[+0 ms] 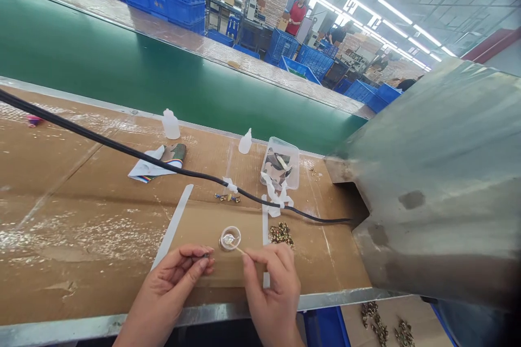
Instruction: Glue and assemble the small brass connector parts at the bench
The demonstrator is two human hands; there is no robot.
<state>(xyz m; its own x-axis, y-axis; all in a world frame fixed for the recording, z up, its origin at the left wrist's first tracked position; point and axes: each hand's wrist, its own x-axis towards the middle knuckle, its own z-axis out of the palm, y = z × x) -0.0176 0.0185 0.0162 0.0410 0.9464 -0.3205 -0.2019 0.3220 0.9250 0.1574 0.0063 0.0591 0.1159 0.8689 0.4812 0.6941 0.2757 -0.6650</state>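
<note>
Between thumb and fingers, my left hand (177, 276) pinches a small dark part (206, 255), too small to make out further. My right hand (272, 276) is closed on a thin pale stick (239, 250). The stick's far end reaches into a small clear cup (230, 237) standing on the cardboard. Inside the cup is something clear and shiny. Just beyond my right hand lies a pile of small brass-and-dark parts (281, 233). A few similar pieces (228, 198) lie in a row farther back.
A black cable (195, 174) crosses above the cardboard bench (101, 211). White bottles (171, 124), a folded cloth (160, 162) and a clear plastic tub (280, 160) stand toward the green conveyor belt (163, 70). A large metal housing (431, 184) blocks the right side.
</note>
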